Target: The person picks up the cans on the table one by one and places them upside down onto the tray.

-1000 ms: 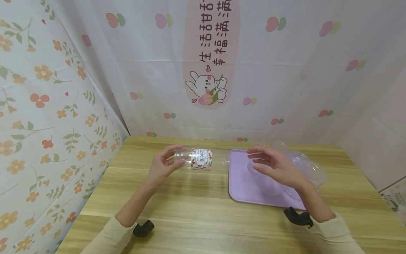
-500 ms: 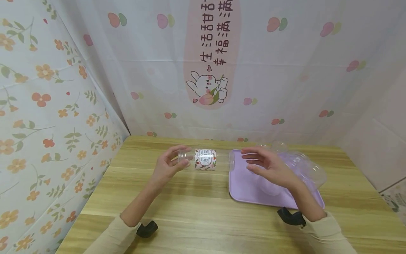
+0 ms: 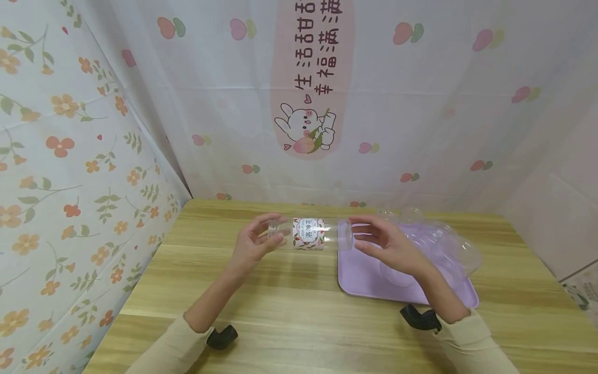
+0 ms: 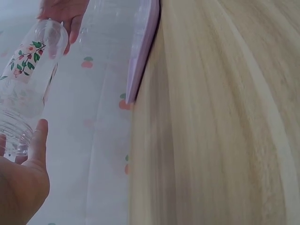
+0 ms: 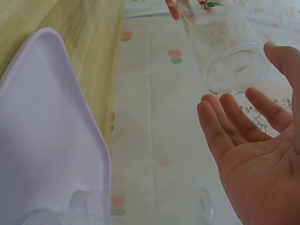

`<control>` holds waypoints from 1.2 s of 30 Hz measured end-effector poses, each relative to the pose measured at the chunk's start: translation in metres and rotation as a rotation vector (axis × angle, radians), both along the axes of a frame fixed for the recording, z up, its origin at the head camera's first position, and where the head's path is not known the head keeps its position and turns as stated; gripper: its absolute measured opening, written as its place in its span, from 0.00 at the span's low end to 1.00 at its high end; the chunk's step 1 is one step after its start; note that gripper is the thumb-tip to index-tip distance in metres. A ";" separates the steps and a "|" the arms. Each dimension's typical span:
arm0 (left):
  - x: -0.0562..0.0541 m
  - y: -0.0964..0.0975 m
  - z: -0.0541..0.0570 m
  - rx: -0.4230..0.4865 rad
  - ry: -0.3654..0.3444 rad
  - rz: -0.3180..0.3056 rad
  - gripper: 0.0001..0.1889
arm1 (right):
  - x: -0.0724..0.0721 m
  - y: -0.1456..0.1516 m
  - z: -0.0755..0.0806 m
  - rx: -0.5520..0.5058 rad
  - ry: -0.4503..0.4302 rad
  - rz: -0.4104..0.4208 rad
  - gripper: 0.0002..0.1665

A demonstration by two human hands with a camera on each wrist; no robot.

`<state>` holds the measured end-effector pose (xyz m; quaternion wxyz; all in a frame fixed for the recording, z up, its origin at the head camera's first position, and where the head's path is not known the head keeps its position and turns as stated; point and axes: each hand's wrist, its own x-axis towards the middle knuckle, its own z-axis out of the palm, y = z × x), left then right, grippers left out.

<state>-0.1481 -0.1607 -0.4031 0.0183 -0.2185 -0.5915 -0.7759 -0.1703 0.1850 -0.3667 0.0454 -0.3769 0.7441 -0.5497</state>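
A clear plastic bottle with a white floral label lies sideways in the air above the table. My left hand grips its threaded neck between thumb and fingers. The bottle's round base points towards my right hand, whose fingers and thumb are spread around that end. In the right wrist view the palm of the right hand faces the base, with thumb tip and fingertips right at its edge. No lid shows on the bottle.
A lilac tray lies on the wooden table at the right, partly under my right hand. Several clear plastic containers lie on and over its right side. A printed curtain hangs behind the table.
My left hand has carried the bottle a little to the right. My right hand has moved left, off the middle of the tray, to the bottle's base.
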 end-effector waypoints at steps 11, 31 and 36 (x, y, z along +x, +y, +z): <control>0.001 0.010 -0.002 0.006 0.005 0.013 0.24 | 0.001 0.000 -0.004 -0.069 -0.056 -0.024 0.39; 0.001 0.023 -0.002 0.019 0.014 -0.004 0.25 | 0.002 -0.013 -0.012 -0.175 -0.057 0.008 0.38; 0.001 0.021 -0.003 0.030 0.012 -0.020 0.26 | 0.003 -0.013 -0.012 -0.176 -0.077 0.018 0.37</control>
